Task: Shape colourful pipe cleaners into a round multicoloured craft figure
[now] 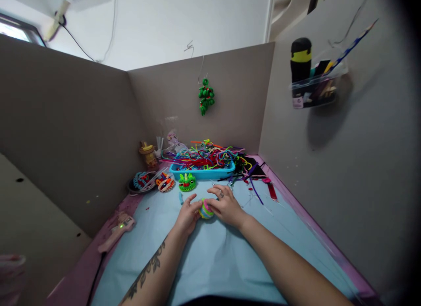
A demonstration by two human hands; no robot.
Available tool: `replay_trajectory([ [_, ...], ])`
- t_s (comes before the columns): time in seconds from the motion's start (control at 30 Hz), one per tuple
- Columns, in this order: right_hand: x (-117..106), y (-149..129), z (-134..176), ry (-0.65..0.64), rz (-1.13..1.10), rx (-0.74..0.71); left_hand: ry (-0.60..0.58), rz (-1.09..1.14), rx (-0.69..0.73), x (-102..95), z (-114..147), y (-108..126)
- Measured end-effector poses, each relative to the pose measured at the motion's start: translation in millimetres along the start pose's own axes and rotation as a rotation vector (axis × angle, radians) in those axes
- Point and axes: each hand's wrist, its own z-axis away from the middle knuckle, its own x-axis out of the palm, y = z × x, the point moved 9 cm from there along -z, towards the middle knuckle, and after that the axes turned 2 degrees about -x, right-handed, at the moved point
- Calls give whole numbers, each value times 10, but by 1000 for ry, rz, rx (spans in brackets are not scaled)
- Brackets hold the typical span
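Note:
Between my two hands is a small round striped ball point(206, 210) in yellow, blue and pink, which looks made of pipe cleaners. My left hand point(190, 214) grips its left side with thumb and fingers. From the right, my right hand point(226, 204) pinches its top edge, thumb and index finger close together on the pink part; a ring shows on one finger. Just beyond my hands sits a green fuzzy figure point(187, 182) with eyes. Left of it lies an orange and white fuzzy piece point(165, 182). A short blue piece point(180, 198) rests near my left hand.
A blue tray point(202, 173) heaped with colourful pipe cleaners stands at the back. Loose stems point(256, 189) and offcuts lie to the right. At left are a pink glue gun point(118, 232) with a cord and a dark bowl point(133, 189). Grey partitions point(226, 99) enclose the desk.

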Motion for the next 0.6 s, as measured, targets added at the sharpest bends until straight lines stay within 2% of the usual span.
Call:
replay_trajectory([
  [0.4,9,26,-6,12,-38,33,-1,20,14,60,71,63],
  [0.6,-16,39,-19,31,-42,87,-22,37,78,94,77,124],
])
